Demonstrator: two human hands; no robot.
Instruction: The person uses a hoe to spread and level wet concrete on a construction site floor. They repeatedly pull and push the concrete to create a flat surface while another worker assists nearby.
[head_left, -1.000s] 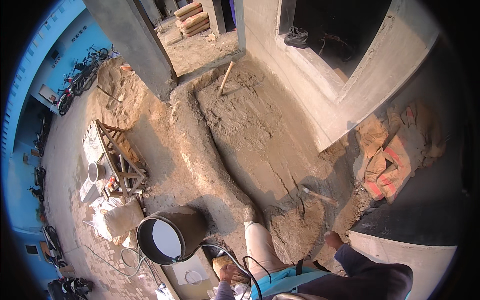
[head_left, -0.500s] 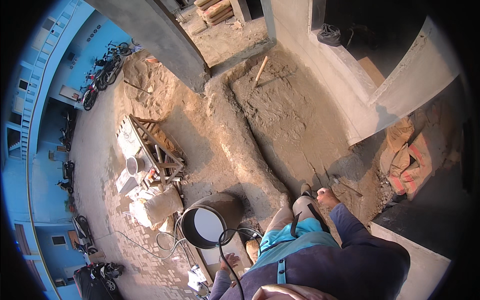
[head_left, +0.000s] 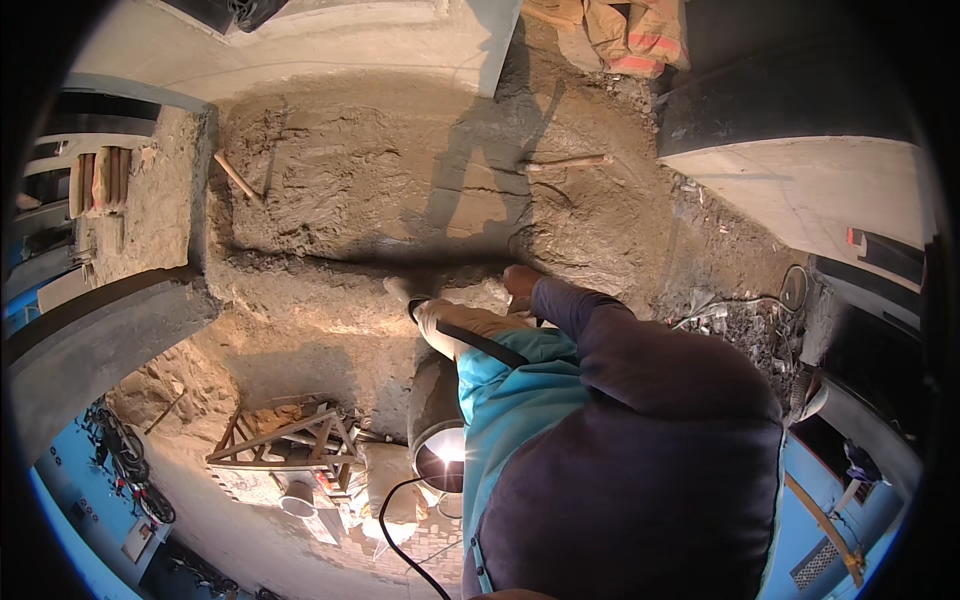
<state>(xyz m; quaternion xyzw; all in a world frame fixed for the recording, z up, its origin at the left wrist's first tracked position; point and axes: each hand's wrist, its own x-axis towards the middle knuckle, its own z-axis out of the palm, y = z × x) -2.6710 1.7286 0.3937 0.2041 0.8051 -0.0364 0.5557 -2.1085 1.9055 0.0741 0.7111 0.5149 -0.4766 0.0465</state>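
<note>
My right hand hangs in front of my body near the low mortar edge, its fingers curled, with nothing visible in it. My left hand is out of sight, beyond my torso. My foot stands at the edge of a bed of wet grey mortar. A wooden handle sticks up from the mortar's left side; what is on its end is buried. Another wooden-handled tool lies across the mortar farther right.
A large dark drum holding bright, reflecting water stands close by my left leg. Beyond it are a wooden trestle and a bucket. Paper sacks lie at the far right. A concrete pillar rises at left; rubble lies at right.
My view and body have turned left to right, so the mortar bed now lies crosswise ahead. My left hand has dropped out of view. My right hand stays curled near my legs.
</note>
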